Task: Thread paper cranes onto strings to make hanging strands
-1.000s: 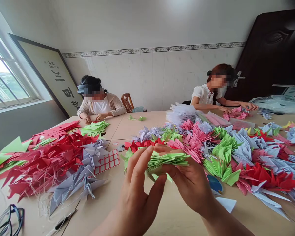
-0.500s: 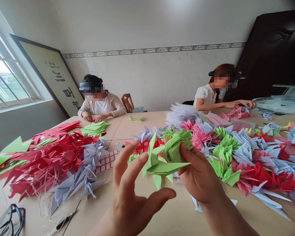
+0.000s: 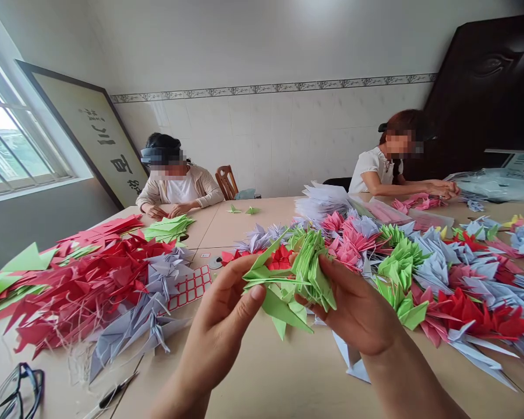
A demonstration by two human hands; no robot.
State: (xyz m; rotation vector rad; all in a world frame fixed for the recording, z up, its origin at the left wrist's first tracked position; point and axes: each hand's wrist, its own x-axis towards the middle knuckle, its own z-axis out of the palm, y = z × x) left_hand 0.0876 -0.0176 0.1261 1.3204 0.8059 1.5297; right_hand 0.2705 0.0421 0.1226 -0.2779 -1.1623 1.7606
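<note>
My right hand (image 3: 358,302) is wrapped round a thick bundle of folded green paper cranes (image 3: 312,270), thumb on its near side. Beside it, my left hand (image 3: 227,317) pinches one green paper crane (image 3: 262,270) between thumb and fingers, its pointed tip just above the thumb. More green paper points hang below, between the hands. Both hands are raised over the table, and the left fingertips are partly hidden behind the paper. Under the right hand lies a pale blue paper crane (image 3: 351,361).
Red paper cranes (image 3: 87,285) are heaped at left, with pale blue ones (image 3: 135,329) beside them. Glasses (image 3: 21,390) and a black-handled tool (image 3: 113,393) lie near the front. Mixed bundles (image 3: 441,267) spread over the right. Two people sit across the table (image 3: 218,224).
My left hand has closed from an open spread onto a green crane. The bundle in my right hand has turned more upright. The person at right has shifted slightly right.
</note>
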